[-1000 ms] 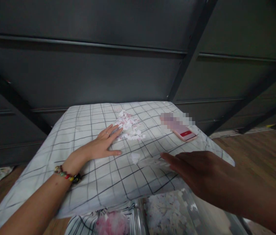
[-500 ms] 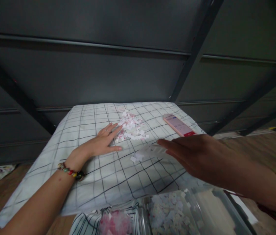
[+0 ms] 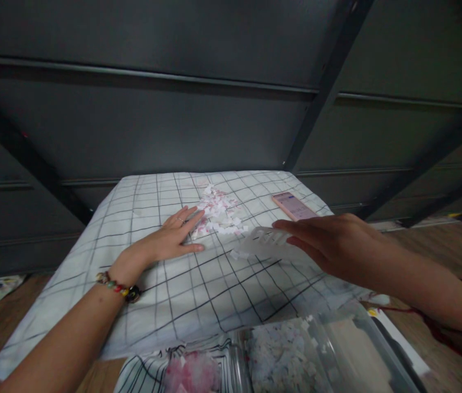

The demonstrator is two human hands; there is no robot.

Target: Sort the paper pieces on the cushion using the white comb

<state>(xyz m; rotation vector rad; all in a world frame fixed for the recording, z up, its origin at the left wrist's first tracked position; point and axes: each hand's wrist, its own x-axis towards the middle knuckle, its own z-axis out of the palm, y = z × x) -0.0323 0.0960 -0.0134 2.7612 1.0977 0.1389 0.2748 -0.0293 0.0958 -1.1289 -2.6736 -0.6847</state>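
Observation:
My left hand (image 3: 179, 232) lies flat with its fingers spread on the white checked cloth (image 3: 149, 284). Its fingertips touch the left side of a loose pile of small white and pink paper scraps (image 3: 219, 210). In my right hand (image 3: 329, 240) is a thin, translucent white plastic piece with slots (image 3: 270, 243), gripped by its right part and held low over the cloth. What exactly it is I cannot make out. A few white scraps (image 3: 239, 254) lie at its left edge. My fingers hide the piece's right side.
Beyond the right hand lies a pink phone (image 3: 292, 206), its near end covered. At the bottom stand a clear plastic box (image 3: 321, 349) with paper scraps inside and, left of it, a pink bundle (image 3: 193, 374) on striped cloth. A dark panelled wall (image 3: 182, 131) rises behind.
My right hand has shifted slightly right and away from me, tilting the plastic piece so its slots show more. Its fingers now cover the phone's near end. My left hand has stayed put.

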